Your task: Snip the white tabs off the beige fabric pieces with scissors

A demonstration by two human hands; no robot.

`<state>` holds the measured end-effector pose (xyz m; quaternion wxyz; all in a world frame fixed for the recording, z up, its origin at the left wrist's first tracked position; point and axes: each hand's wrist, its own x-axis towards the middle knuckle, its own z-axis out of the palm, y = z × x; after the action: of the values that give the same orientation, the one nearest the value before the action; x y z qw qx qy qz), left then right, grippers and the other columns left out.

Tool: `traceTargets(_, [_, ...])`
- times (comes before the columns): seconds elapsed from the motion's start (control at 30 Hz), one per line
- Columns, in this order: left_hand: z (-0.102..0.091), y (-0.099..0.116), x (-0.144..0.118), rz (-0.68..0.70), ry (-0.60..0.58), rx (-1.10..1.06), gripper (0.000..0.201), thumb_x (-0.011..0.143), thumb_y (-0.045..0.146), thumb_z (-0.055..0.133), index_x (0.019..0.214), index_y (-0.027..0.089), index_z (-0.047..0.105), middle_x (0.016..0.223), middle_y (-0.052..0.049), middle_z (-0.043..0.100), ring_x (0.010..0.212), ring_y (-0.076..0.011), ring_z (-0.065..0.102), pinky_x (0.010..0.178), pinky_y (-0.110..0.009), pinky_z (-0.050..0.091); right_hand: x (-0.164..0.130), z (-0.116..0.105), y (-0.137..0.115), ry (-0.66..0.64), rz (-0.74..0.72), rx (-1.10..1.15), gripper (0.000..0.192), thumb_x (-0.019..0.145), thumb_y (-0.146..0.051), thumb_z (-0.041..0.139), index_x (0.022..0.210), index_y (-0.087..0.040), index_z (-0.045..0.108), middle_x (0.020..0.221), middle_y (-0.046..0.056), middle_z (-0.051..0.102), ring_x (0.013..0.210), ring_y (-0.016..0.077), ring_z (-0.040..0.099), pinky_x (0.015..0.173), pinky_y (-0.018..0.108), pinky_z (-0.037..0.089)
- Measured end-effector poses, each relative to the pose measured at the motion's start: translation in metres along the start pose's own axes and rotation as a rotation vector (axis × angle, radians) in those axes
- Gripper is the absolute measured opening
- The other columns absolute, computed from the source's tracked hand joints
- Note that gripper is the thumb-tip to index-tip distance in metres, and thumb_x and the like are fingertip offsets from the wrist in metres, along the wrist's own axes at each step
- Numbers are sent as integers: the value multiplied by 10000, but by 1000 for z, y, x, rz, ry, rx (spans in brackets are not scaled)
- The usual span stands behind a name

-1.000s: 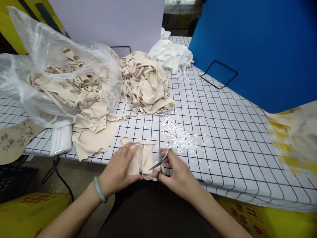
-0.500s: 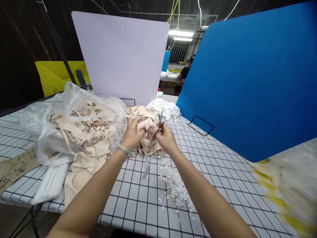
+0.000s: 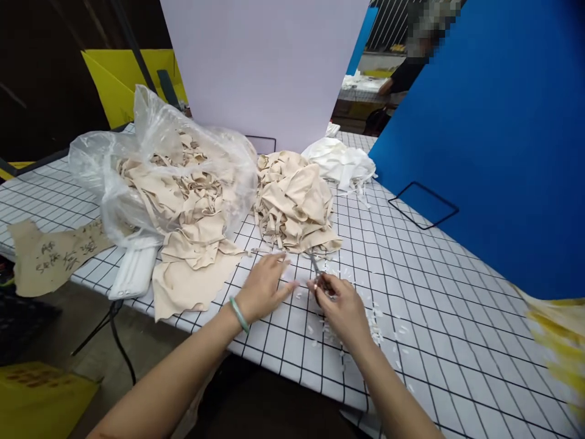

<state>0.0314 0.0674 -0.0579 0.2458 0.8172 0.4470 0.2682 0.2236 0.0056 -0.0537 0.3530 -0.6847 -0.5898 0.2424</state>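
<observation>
Since half a second ago, both hands have drawn back nearer from the heap of beige cloth (image 3: 295, 201), and the beige piece is out of their grasp. The scissors (image 3: 316, 268) are over the checked tablecloth (image 3: 434, 292), blades pointing far toward the heap's near edge; I can't tell whether they touch it. The right hand (image 3: 345, 311) grips them by the handles, partly covering the scattered white bits (image 3: 375, 323). The left hand (image 3: 262, 289) holds nothing, its fingers spread. To the left, beige cloth fills a clear plastic bag (image 3: 109, 207); a white pile (image 3: 340, 161) sits beyond the heap, near a blue panel (image 3: 493, 152) on the right.
</observation>
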Motion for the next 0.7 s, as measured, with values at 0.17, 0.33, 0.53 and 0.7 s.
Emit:
traceTargets(0.17, [-32,-43,11,-109,44,270,210,895,40,487,1022,113,637,1028,-162,602,1067,-319,565,927,-532,486,-4,0,-16,-51,55,121,361,862,-590,601,865,-230,576,834,43,667,766,216,585,700,348,472])
traceTargets(0.33, [7,2,-56,129,-170,200,214,874,26,511,933,179,649,896,-57,623,859,-199,570,784,-319,515,-16,15,-25,-123,40,356,347,841,-511,673,990,-235,524,1024,68,671,820,190,604,766,351,511])
traceTargets(0.53, [3,30,-112,193,37,-34,315,822,0,464,1044,157,624,1036,-104,617,993,-233,558,884,-384,500,-35,32,-19,-224,90,415,328,824,-431,683,996,-248,471,1043,64,670,797,167,621,790,353,537])
traceTargets(0.7, [-34,-4,-99,-130,163,94,228,819,59,475,981,168,594,922,-67,578,855,-210,572,775,-342,502,-40,55,-41,-274,114,279,355,734,-401,724,957,-249,494,926,23,677,691,165,584,682,325,511])
